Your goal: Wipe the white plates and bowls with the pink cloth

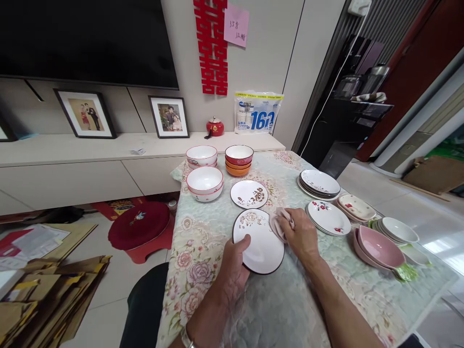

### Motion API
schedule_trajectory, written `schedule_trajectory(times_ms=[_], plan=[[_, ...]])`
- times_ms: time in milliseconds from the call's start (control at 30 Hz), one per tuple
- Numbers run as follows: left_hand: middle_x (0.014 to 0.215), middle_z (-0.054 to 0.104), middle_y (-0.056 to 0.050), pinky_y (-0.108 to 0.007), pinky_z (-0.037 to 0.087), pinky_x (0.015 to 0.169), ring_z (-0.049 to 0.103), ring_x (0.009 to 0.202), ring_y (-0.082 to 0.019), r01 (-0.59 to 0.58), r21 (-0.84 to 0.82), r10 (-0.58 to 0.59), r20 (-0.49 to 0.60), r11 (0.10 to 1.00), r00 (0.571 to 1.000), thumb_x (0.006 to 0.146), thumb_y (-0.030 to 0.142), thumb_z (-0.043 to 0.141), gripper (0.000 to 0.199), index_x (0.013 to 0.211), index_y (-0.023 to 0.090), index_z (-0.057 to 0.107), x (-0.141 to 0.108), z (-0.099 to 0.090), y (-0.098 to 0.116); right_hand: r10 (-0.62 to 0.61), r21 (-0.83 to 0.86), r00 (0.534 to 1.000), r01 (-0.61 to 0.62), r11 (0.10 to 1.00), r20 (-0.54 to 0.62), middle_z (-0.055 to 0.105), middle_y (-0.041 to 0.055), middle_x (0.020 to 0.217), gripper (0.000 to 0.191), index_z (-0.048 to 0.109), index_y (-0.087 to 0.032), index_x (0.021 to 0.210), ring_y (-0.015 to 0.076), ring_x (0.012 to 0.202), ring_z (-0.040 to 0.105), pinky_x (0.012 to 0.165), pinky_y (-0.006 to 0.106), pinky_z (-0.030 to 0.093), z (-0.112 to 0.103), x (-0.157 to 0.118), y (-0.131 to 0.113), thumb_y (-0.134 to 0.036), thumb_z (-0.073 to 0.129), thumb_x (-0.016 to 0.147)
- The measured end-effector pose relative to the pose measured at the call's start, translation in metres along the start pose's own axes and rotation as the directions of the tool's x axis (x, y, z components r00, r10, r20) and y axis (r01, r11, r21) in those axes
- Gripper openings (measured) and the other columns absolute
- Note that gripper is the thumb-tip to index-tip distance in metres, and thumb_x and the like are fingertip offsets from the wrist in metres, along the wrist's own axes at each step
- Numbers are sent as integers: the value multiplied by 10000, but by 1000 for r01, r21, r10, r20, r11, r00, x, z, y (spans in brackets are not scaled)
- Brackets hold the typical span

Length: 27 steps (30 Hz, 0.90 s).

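My left hand point(235, 258) grips a white plate point(261, 249) by its left edge, thumb on top and fingers underneath. The plate has a dark rim and a faded brown flower print, and it is tilted toward me above the table. A pale pink cloth point(278, 223) is bunched in my right hand point(300, 234), pressed against the plate's upper right edge. Just beyond lies another white plate point(246, 191) with brown flowers, flat on the tablecloth. To the right of my right hand is a stack of plates with red flowers point(328, 217).
White bowls point(205, 180) and a red-and-orange bowl stack point(239, 159) stand at the far left. Dark-rimmed plates point(319, 182), pink bowls point(380, 246) and small white dishes point(398, 229) line the right side. A floral tablecloth point(203, 232) covers the table. A red stool point(139, 224) stands left.
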<state>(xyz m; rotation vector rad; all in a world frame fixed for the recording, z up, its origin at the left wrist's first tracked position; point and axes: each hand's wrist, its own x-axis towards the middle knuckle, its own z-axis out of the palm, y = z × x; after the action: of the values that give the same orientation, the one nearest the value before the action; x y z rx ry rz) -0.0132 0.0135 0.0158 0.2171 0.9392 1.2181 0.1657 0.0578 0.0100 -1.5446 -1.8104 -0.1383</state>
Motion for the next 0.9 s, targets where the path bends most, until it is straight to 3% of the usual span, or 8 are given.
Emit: schedule_trajectory(times_ms=[100, 200, 367, 533, 667, 733, 800, 900], plan=[[861, 750, -154, -397, 537, 789, 706, 853, -297, 21, -10, -20, 75, 1000, 997, 676, 228, 730, 468, 1106, 66, 638, -2, 3, 1, -93, -26, 986, 98, 995, 140, 598, 130, 1124, 405, 590, -212, 1189, 299, 1018, 506, 757, 414, 440, 4, -6, -19, -462, 557, 872], [933, 749, -141, -378, 528, 824, 700, 896, -279, 55, -76, -48, 91, 996, 995, 743, 263, 678, 465, 1170, 90, 613, -2, 5, 4, -64, -76, 969, 84, 994, 240, 514, 137, 1275, 419, 537, -265, 1281, 331, 1086, 464, 725, 434, 453, 5, -10, -33, -449, 505, 906], [1015, 740, -122, -378, 513, 877, 680, 976, -272, 108, -177, -98, 64, 978, 993, 843, 403, 558, 442, 1179, 123, 621, 1, 7, 5, -50, -25, 973, 57, 998, 227, 570, 129, 1006, 302, 625, -185, 1152, 258, 929, 505, 768, 400, 468, 11, -11, -32, -160, 468, 895], [1063, 728, -116, -394, 483, 941, 648, 1059, -277, 116, -248, -78, 160, 962, 984, 885, 495, 468, 481, 1150, 134, 644, 4, 3, 1, -181, 214, 943, 123, 969, 280, 605, 110, 1015, 287, 635, -182, 1135, 252, 976, 525, 843, 395, 461, 15, -14, -47, -144, 504, 882], [1101, 709, -156, -381, 455, 982, 631, 1094, -279, 135, -266, -74, 225, 954, 971, 914, 488, 421, 508, 1104, 80, 657, 6, -1, 1, -390, 511, 841, 163, 844, 376, 583, 75, 1115, 331, 583, -227, 1210, 211, 1028, 527, 886, 341, 457, 10, -16, -70, -191, 553, 883], [1114, 703, -163, -377, 451, 988, 630, 1098, -277, 134, -270, -76, 217, 953, 973, 921, 485, 414, 511, 1108, 73, 652, 6, -1, 2, -450, 568, 816, 188, 802, 364, 583, 70, 1134, 327, 570, -233, 1214, 205, 1047, 522, 910, 339, 445, 11, -14, -72, -191, 543, 891], [1116, 706, -150, -385, 454, 985, 635, 1093, -273, 129, -271, -78, 191, 954, 979, 920, 485, 427, 497, 1150, 96, 633, 7, 0, 1, -435, 525, 833, 216, 823, 341, 591, 73, 1136, 295, 580, -227, 1189, 214, 1070, 513, 929, 352, 429, 15, -9, -67, -193, 533, 899], [1074, 726, -124, -405, 468, 967, 647, 1075, -273, 118, -235, -83, 154, 965, 985, 907, 502, 452, 497, 1213, 141, 603, 8, 2, -2, -287, 298, 893, 185, 936, 347, 604, 92, 1112, 238, 607, -201, 1134, 231, 1081, 513, 919, 351, 416, 19, 0, -53, -208, 511, 917]])
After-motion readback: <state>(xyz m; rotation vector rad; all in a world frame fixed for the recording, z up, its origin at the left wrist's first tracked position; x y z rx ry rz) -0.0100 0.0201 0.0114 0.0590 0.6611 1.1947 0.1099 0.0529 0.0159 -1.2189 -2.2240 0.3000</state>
